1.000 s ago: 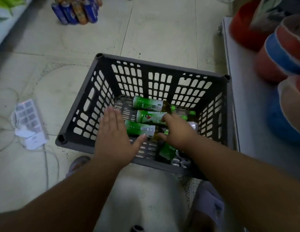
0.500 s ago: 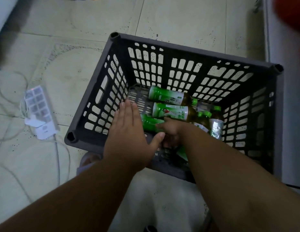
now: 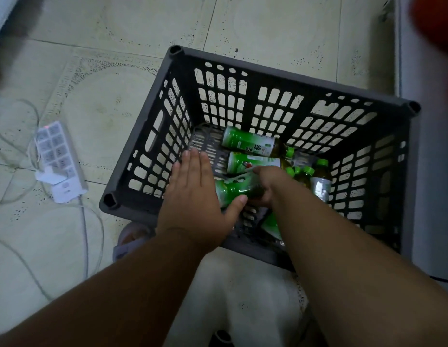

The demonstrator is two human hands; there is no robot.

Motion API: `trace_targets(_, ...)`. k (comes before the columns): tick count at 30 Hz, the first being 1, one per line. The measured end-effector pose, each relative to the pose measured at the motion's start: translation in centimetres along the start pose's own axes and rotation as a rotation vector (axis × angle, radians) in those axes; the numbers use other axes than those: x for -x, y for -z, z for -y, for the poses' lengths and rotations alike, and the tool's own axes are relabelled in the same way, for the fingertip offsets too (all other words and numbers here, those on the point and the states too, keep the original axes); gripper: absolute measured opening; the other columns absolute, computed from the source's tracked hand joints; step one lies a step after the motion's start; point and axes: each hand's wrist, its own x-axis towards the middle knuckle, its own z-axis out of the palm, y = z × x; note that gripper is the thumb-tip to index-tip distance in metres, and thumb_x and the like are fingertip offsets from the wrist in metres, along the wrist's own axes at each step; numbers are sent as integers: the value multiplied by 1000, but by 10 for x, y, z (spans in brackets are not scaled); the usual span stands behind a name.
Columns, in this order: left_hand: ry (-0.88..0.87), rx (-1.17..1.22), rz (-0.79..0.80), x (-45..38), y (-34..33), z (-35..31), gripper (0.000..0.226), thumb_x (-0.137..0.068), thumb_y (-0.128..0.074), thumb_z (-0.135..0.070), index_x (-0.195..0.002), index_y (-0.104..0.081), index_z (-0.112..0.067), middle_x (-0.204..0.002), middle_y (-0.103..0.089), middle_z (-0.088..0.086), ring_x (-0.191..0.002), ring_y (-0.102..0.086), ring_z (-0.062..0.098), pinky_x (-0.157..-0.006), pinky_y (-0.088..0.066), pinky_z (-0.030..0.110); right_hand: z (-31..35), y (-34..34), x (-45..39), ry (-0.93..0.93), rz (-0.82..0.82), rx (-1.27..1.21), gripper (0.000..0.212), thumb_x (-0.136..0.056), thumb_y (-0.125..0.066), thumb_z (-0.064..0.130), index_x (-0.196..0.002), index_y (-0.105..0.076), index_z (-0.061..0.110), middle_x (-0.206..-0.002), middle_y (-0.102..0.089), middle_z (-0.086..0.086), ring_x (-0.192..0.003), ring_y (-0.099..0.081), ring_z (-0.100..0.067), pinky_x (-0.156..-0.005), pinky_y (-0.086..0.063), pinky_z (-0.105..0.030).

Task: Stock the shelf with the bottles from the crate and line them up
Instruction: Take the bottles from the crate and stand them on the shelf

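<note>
Right hand closed around a green bottle lying low in the grey crate, left hand flat and open beside it, further bottles lying behind, crate standing on pale speckled floor tiles, white power strip and cables to its left.

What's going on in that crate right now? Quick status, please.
Right hand closed on a green bottle lying in the crate. Left hand open, flat beside it. More bottles behind. Nothing blocking.
</note>
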Motion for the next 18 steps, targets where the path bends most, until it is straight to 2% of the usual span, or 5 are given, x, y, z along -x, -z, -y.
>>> trace_targets(7, -17, -6, -5, 3, 5, 0, 103, -84, -4, -79, -152, 14, -4, -160, 14, 18, -148, 16, 25, -118, 11, 38, 6, 43, 51, 741, -181, 708, 24, -101, -52, 22, -109, -59, 44, -123, -39, -7, -99, -50, -24, -84, -56, -37)
trace_targets(11, -15, 6, -10, 4, 5, 0, 104, -82, -2, -80, -151, 17, -6, -160, 16, 17, -147, 18, 25, -118, 12, 37, 15, 49, 75, 774, -81, 518, 38, -102, -51, 26, -125, -50, 56, -130, -41, -5, -105, -55, -24, -83, -60, -45)
trace_targets(14, -11, 15, -11, 4, 4, 0, 104, -82, -4, -81, -150, 22, -7, -160, 19, 16, -146, 21, 24, -117, 13, 37, 14, 48, 85, 785, -24, 289, 79, -94, -63, 13, -139, -27, 67, -117, -59, -6, -92, -72, -24, -73, -63, -44)
trace_targets(16, -6, 21, -14, 3, 3, 0, 103, -82, -3, -82, -149, 23, -8, -159, 21, 15, -146, 22, 23, -117, 13, 37, 13, 47, 82, 762, -20, 252, 107, -85, -73, 4, -147, -8, 62, -103, -67, -1, -83, -75, -15, -71, -63, -38)
trace_targets(18, -7, 29, -28, 1, 2, 1, 103, -80, -1, -81, -150, 22, -9, -160, 20, 14, -146, 22, 22, -118, 11, 38, 14, 42, 72, 645, -21, 256, 104, -83, -75, 4, -156, -11, 40, -105, -70, -3, -85, -74, -16, -75, -62, -39)
